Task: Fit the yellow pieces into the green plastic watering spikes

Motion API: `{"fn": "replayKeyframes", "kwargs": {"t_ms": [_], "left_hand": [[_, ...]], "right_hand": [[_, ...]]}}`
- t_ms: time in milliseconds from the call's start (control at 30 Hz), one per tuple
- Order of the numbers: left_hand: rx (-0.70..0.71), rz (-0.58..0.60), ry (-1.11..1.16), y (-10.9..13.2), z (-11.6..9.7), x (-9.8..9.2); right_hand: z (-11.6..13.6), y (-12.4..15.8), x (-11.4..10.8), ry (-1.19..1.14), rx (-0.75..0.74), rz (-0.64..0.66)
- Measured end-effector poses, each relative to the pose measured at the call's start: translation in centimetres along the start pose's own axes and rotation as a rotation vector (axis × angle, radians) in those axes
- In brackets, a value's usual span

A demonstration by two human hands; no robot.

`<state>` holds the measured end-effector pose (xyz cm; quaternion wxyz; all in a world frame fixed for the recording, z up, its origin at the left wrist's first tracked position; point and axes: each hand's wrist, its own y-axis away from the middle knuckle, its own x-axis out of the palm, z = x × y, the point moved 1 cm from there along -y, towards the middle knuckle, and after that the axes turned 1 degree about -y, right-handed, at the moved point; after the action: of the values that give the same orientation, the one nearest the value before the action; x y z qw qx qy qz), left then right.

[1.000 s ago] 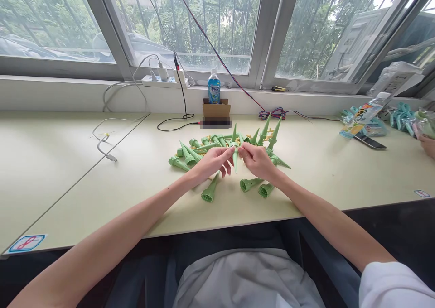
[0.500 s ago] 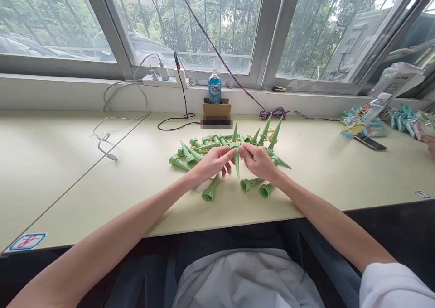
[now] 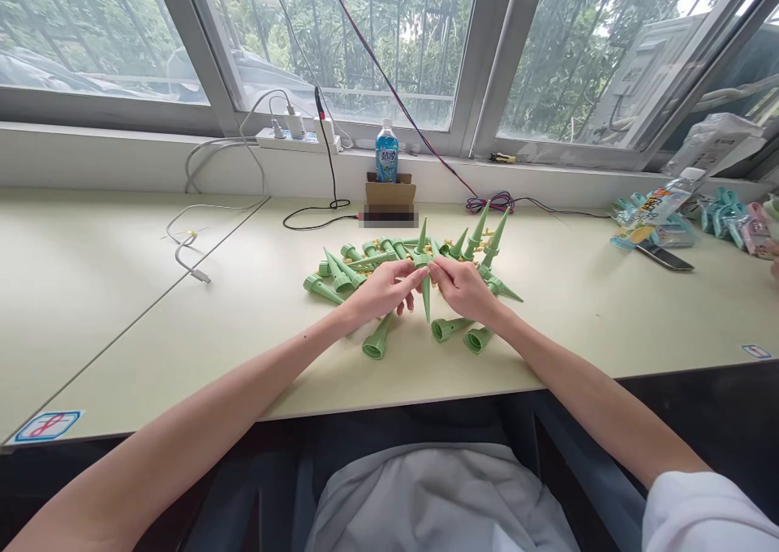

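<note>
Between my hands a green plastic watering spike (image 3: 426, 302) is held with its tapered point downward. My left hand (image 3: 388, 287) pinches it near its top with thumb and index finger, the other fingers loosely curled. Right beside it, my right hand (image 3: 463, 291) has its fingers pressed together against the spike's upper part; what they grip is hidden. More green spikes lie around and behind my hands, among them one (image 3: 377, 339) below my left hand and one (image 3: 477, 340) below my right. Small yellow pieces (image 3: 487, 234) show among the pile.
Behind the pile stand a cardboard box (image 3: 390, 191) and a blue-liquid bottle (image 3: 386, 153). A white cable (image 3: 195, 269) lies on the left. Coiled wire (image 3: 492, 203), a phone (image 3: 664, 257), a clear bottle (image 3: 660, 207) and teal items (image 3: 721, 215) are to the right, near another person's hand at the edge.
My hands stay at nearly the same spot, still on the spike. The view has shifted slightly. The other person's hand at the right edge shows less now.
</note>
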<state>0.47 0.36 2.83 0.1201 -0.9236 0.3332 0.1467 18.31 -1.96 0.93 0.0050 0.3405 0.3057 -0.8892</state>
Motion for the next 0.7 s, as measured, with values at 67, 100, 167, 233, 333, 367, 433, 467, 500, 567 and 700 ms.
{"fn": "replayKeyframes", "kwargs": {"t_ms": [67, 100, 167, 233, 333, 367, 433, 467, 500, 567, 700], "left_hand": [[0.0, 0.0, -0.008, 0.01, -0.09, 0.04], [0.0, 0.001, -0.009, 0.02, -0.14, 0.06], [-0.002, 0.001, -0.013, 0.01, -0.2, 0.09], [-0.004, 0.001, -0.018, 0.0, -0.26, 0.11], [-0.002, 0.001, -0.029, -0.02, -0.28, 0.12], [-0.001, 0.001, -0.034, -0.03, -0.27, 0.12], [0.003, 0.003, -0.04, -0.05, -0.21, 0.1], [0.007, 0.005, -0.04, -0.06, -0.18, 0.1], [0.011, 0.007, -0.039, -0.08, -0.14, 0.09], [0.017, 0.011, -0.034, -0.09, -0.09, 0.08], [0.015, 0.007, -0.026, -0.05, -0.12, 0.09]], "right_hand": [[0.06, 0.01, -0.04, -0.004, 0.001, 0.005], [0.09, 0.01, -0.06, -0.006, 0.002, 0.007], [0.14, 0.02, -0.09, -0.007, 0.003, 0.009], [0.15, 0.01, -0.12, -0.006, 0.005, 0.008], [0.14, -0.01, -0.14, -0.004, 0.005, 0.007], [0.13, -0.02, -0.13, -0.002, 0.004, 0.006], [0.14, -0.02, -0.12, -0.001, 0.006, 0.01], [0.14, -0.02, -0.11, -0.003, 0.008, 0.013], [0.14, -0.02, -0.1, -0.005, 0.011, 0.016], [0.11, -0.01, -0.09, -0.009, 0.015, 0.022], [0.0, 0.0, -0.11, -0.02, 0.02, 0.028]]}}
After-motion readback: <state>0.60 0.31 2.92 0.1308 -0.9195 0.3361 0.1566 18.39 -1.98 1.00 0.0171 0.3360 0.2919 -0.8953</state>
